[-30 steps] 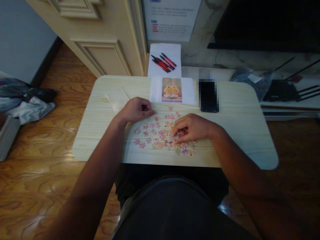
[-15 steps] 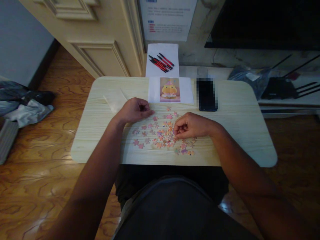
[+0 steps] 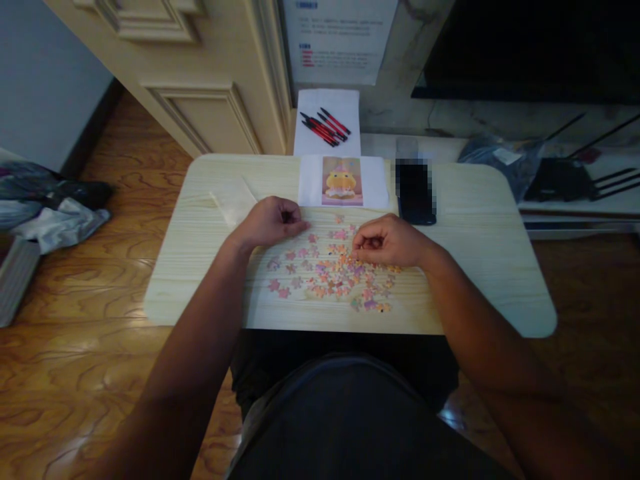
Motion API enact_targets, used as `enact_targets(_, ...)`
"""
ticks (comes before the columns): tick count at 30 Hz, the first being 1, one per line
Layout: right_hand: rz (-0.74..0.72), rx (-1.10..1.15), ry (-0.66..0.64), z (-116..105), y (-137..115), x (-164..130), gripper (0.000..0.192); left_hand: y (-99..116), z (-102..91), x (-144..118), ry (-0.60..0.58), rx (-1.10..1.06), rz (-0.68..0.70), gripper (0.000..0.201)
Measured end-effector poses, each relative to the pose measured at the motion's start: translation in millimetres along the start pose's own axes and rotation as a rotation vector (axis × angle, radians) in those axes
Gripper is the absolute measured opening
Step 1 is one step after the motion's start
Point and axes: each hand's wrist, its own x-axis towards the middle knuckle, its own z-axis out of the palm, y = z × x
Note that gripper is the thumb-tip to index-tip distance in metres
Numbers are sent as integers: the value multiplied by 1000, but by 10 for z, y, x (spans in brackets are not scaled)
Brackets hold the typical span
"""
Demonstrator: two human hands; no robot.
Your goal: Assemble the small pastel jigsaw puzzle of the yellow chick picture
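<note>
Loose jigsaw puzzle pieces point(image 3: 330, 288) in pink, orange and purple lie spread over the middle of the pale wooden table point(image 3: 480, 293). My right hand point(image 3: 387, 241) is over the pile's upper right, its thumb and fingertips pinched together among the pieces. Whether a piece sits in that pinch is hidden. At the upper left of the pieces my left hand point(image 3: 275, 221) rests with curled fingers, and nothing shows in it. A picture sheet point(image 3: 342, 181) with a yellow cartoon figure lies on white paper beyond both hands.
Red and black pens point(image 3: 325, 127) lie on white paper behind the table. A dark phone point(image 3: 416, 193), partly pixelated, is at the back right. A thin pale sheet point(image 3: 233, 199) lies beside my left wrist. A router point(image 3: 560, 179) with antennas stands on the ledge.
My right hand has moved up and slightly right across the pile, uncovering purple and orange pieces. My left hand stays put. The view has shifted slightly.
</note>
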Motion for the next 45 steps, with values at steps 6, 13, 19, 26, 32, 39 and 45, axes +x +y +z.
enact_targets(6,-39,-126,202,157,48,80,21,-2,8,-6,-11,-2,-8,36)
enact_targets(13,-95,-154,151,358,-11,171,21,-27,44,-4,20,-6,-13,39)
enact_targets(19,-127,-315,100,366,-40,152,21,-53,52,-2,25,5,4,40)
enact_targets(26,-159,-217,130,267,-38,125,25,-25,40,3,13,5,-2,39)
enact_targets(32,-200,-219,71,241,38,101,22,7,33,-6,18,3,-25,38)
enact_targets(39,-162,-180,-23,235,30,85,16,-16,34,-6,16,11,-2,39)
enact_targets(45,-187,-158,-67,244,1,84,16,-25,38,-1,18,9,-15,39)
